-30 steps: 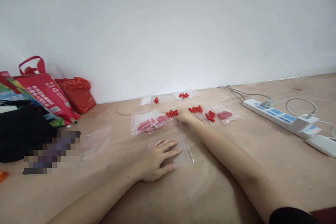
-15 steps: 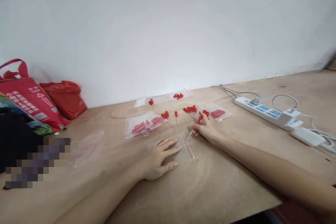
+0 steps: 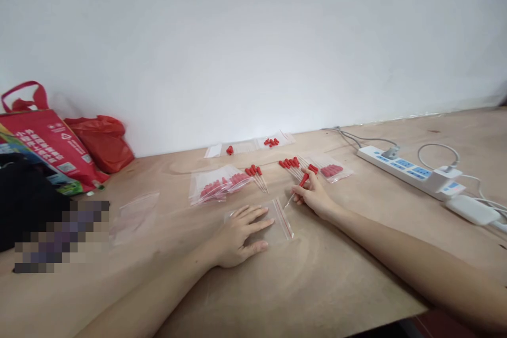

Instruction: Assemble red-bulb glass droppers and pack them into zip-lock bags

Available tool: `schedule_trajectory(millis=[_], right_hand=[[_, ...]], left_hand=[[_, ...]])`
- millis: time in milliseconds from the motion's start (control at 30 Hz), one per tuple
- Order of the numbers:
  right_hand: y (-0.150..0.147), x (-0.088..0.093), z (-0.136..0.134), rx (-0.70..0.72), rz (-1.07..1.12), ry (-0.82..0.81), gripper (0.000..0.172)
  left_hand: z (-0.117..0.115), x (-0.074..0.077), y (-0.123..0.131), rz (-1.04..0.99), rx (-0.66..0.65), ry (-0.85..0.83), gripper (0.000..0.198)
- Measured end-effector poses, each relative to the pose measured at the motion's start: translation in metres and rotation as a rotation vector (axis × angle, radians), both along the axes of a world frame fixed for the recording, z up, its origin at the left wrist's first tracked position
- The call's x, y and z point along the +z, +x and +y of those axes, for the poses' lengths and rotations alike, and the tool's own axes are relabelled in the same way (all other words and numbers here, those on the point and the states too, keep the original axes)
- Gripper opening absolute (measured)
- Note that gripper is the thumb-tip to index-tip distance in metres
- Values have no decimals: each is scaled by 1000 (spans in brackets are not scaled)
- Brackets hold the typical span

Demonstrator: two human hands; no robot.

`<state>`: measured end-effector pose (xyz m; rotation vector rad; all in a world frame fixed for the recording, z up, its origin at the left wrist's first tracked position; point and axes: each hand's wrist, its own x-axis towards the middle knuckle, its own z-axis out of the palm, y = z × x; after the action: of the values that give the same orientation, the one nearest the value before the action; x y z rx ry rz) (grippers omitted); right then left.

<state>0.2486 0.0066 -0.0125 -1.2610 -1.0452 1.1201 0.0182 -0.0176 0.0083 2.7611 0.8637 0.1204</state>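
My left hand (image 3: 243,235) lies flat with spread fingers on a clear zip bag (image 3: 282,222) on the wooden table. Between the fingers of my right hand (image 3: 312,195) is a dropper with a red bulb (image 3: 303,179), its thin tip pointing down and left near the bag's red-striped edge. Beyond the hands, several red-capped droppers (image 3: 253,170) lie fanned out at centre, and another group (image 3: 289,162) lies just behind my right hand. Filled bags of red-bulbed droppers (image 3: 222,186) are stacked to the left; one more filled bag (image 3: 331,170) is at the right.
By the wall are a bag with red bulbs (image 3: 271,142) and a loose red bulb cluster (image 3: 229,150). A white power strip (image 3: 407,167) with cables stands right. Red bags (image 3: 105,142) and a black item (image 3: 27,206) are left, near a flat clear bag (image 3: 137,216).
One dropper that lay apart at the centre now lies against the nearby pair. The view has shifted slightly. My right hand still holds its dropper, and my left hand stays on the bag.
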Motion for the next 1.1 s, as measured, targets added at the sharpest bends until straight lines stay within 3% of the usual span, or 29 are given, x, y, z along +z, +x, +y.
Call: schedule_trajectory(millis=[100, 267, 367, 533, 767, 1100], right_hand=[[-8, 1, -6, 35, 62, -22, 58], [-14, 0, -15, 168, 301, -52, 30], [-13, -2, -18, 280, 255, -18, 21], [-7, -1, -22, 440, -34, 30, 36], [-9, -2, -22, 632, -12, 75, 38], [11, -9, -6, 651, -49, 80, 36]], left_hand=[[-1, 0, 0, -7, 7, -7, 50], [-2, -2, -1, -91, 12, -17, 55], [-2, -3, -1, -98, 46, -31, 48], [-2, -4, 1, -82, 102, -83, 52], [-3, -4, 5, -117, 93, -113, 61], [2, 1, -21, -139, 178, -162, 50]])
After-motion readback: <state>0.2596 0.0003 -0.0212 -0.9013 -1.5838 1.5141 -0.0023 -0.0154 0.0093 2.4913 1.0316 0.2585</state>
